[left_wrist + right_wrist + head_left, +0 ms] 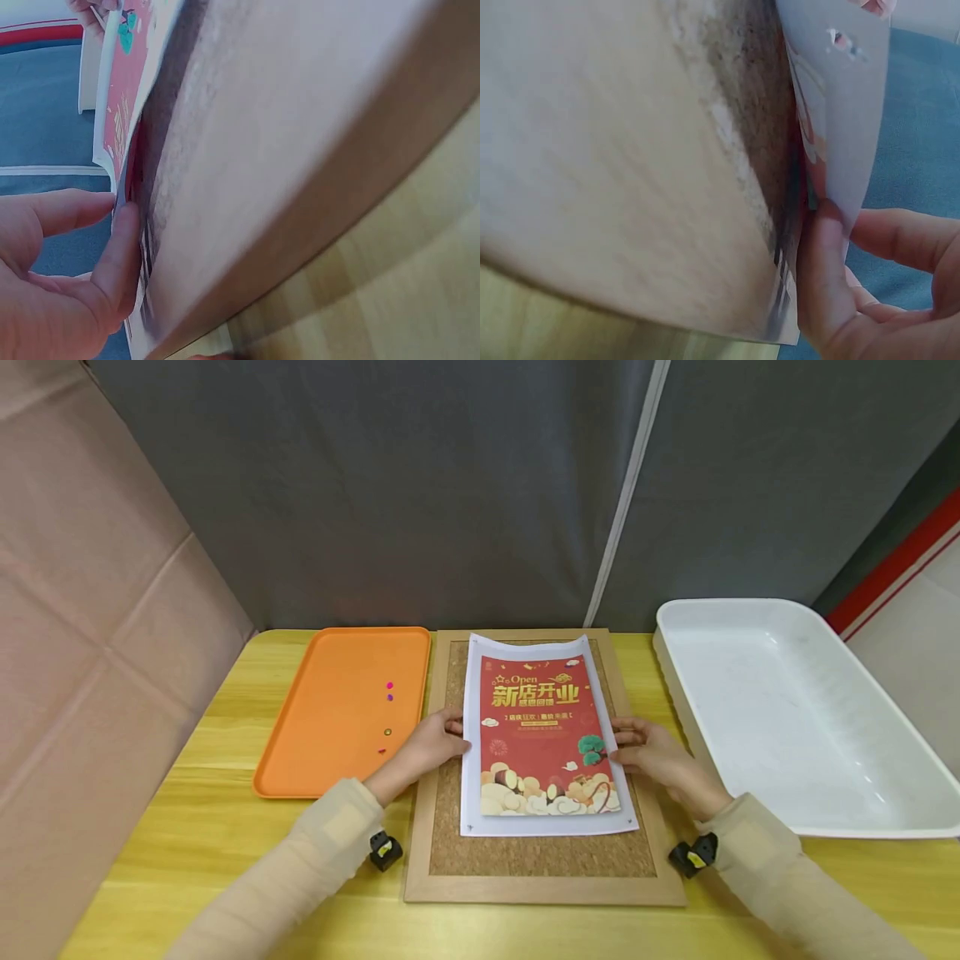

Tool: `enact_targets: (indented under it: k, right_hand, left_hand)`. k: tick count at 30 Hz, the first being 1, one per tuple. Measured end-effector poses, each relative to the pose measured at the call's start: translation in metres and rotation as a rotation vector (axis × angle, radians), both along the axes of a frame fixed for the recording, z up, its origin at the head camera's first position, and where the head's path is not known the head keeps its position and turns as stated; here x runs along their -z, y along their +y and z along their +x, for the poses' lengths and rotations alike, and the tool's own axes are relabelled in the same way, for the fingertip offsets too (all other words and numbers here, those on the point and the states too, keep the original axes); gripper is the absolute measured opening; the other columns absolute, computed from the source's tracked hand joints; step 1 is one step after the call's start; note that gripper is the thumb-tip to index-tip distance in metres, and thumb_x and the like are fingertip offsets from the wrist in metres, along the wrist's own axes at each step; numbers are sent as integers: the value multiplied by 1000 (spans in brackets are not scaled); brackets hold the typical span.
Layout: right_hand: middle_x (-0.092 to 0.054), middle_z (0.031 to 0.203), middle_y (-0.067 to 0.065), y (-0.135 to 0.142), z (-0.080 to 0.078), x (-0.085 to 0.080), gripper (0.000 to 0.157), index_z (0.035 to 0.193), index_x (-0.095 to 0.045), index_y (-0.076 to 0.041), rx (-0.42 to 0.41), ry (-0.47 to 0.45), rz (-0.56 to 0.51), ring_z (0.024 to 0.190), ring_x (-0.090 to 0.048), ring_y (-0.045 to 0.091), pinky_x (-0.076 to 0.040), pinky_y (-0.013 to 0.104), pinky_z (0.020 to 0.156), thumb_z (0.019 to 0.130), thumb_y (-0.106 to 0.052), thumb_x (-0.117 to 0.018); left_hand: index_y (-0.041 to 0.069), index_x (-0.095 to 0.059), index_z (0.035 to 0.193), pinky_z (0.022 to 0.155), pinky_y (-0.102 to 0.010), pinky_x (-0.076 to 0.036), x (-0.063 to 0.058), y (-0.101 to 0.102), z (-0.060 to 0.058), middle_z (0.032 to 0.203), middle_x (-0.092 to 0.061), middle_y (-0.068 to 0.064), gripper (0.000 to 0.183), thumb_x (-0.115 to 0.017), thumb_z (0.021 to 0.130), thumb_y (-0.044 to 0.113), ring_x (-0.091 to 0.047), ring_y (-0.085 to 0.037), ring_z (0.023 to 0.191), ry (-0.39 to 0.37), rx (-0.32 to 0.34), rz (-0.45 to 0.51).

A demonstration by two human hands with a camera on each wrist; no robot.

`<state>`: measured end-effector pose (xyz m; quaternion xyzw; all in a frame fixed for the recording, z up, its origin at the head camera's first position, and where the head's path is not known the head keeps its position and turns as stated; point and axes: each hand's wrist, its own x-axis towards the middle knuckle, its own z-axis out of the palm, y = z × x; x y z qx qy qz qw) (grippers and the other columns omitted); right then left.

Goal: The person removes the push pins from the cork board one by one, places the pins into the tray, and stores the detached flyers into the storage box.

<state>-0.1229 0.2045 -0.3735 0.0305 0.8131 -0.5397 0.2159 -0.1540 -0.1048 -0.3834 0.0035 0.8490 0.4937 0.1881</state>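
A red poster (547,735) with a white border and gold lettering lies over the framed cork board (540,862), its top corners curled. My left hand (432,745) pinches its left edge between thumb and finger; in the left wrist view the fingertips (127,214) meet at the paper, with a gap between sheet and cork. On the opposite edge, my right hand (655,756) pinches the sheet the same way. The right wrist view shows the paper bowed up off the board, with a small torn hole in one corner of the sheet (844,41).
Left of the board is an orange tray (322,727) with several small coloured pieces (390,686) near its right side. A deep white tub (810,718) stands to the right. Behind the wooden table (202,827) rises a grey curtain (412,493).
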Motion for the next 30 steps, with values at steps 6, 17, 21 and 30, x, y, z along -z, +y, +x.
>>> enact_targets:
  k: [6, 17, 21, 30]
  right_hand:
    - [-47, 127, 35, -1, 0, 0, 60, 142, -27, 13, 8, 16, 2, 91, -61, 11, -56, 26, 79, 90, 4, -54]
    - [-48, 130, 35, 4, -2, -13, 59, 143, -31, 9, 17, 96, 47, 93, -63, 15, -57, 25, 76, 90, 0, -55]
    - [-47, 132, 35, 11, -2, -22, 58, 142, -32, 10, 30, 145, 83, 87, -59, 2, -54, 17, 72, 90, -3, -55]
    - [-53, 125, 26, 42, -3, -38, 53, 139, -39, 9, 92, 226, 177, 79, -55, -11, -52, 12, 71, 96, -18, -54]
  left_hand:
    - [-9, -36, 141, 83, -31, -57, 1, 1, -1, 114, -53, -22, 57, -58, 88, -4, -57, -19, 90, -70, -44, 127]
    - [-4, -37, 141, 77, -31, -58, -4, 6, -4, 119, -61, -24, 57, -59, 88, -3, -65, -23, 92, -24, -77, 148]
    - [-3, -40, 140, 73, -31, -58, -10, 13, -7, 117, -61, -23, 56, -60, 88, -3, -65, -23, 90, 18, -75, 161]
    - [-2, -47, 134, 79, -39, -59, -24, 41, -15, 117, -61, -22, 50, -60, 86, -5, -66, -26, 95, 86, -83, 243]
